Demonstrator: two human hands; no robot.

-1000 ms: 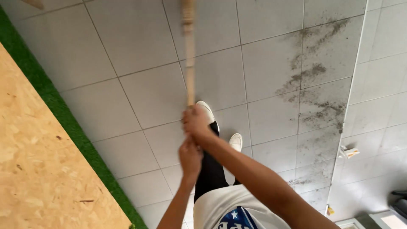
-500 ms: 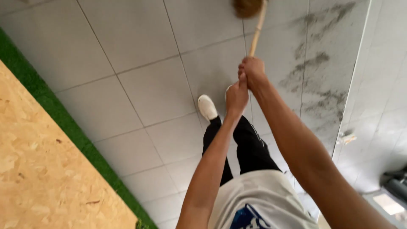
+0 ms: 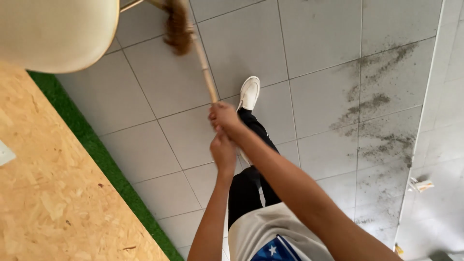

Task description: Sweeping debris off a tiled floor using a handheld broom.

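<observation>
1. Since 0.5 s ago the broom head [image 3: 178,26] has swung from the upper right over to the upper left, and it now sits just under a cream chair seat [image 3: 58,34] that has come into view; the hands came along w/ it, toward the middle of the view.
2. Hands: right hand [image 3: 223,118] is wrapped shut round the wooden broom handle [image 3: 205,72], higher up; left hand [image 3: 223,152] is closed round the same stick just below, touching the right one. Both fists are stacked and tight, no spread fingers.
3. Broom: the handle runs up and left from the fists; brown bristles are at the far end, by a thin chair leg [image 3: 131,5], on the grey tiled floor [image 3: 159,87].
4. Dirt: a dark dusty patch [image 3: 374,111] lies well apart, on the right side of the floor, near a paler strip; a bit of crumpled litter [image 3: 420,184] sits further right.
5. Other: white shoe [image 3: 250,93] stands just right of the handle; a chipboard desk [image 3: 43,193] w/ a green turf strip [image 3: 101,159] along its edge is on the left.
6. Doing it well, judged from this: keep bristles flat on the tiles, use short pulls, don't knock the chair leg, keep the stick clear of the shoe, and draw debris toward one pile rather than scattering it.
</observation>
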